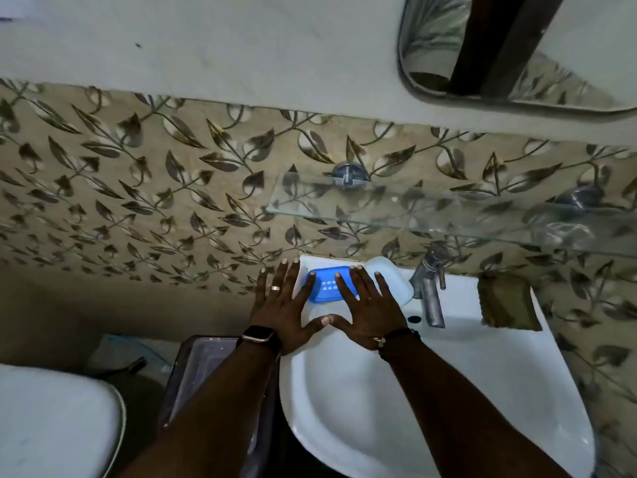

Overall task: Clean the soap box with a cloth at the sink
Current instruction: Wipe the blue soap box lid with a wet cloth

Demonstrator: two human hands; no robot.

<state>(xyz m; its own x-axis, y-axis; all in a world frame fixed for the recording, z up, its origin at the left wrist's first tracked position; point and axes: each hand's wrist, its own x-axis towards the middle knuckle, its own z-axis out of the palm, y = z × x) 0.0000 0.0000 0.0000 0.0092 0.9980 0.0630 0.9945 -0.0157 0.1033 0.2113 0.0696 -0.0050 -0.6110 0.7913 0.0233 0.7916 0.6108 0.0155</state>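
Reaching across the sink [482,357] bowl to its back ledge. Holding the left hand [282,305] and right hand [368,308] flat and spread, fingers straight, thumb tips meeting, gripping nothing. Covering both ends of the blue soap box [325,276], which sits on the ledge against the wall; cannot tell whether pressing on it or just above. Just right of the box, touching or nearly so, a pale lid [389,274].

Apparently not yet wiping: no cloth in either hand. Best to curl the left hand round the box's long sides and draw it out over the bowl, letting drips fall inside. Reach with the right past the tap [429,288] for the cloth [506,301] lying on the far right of the ledge. Work the cloth into the slots in the box floor, likely the grimiest spot. Lift low, minding the glass shelf [413,215] above.
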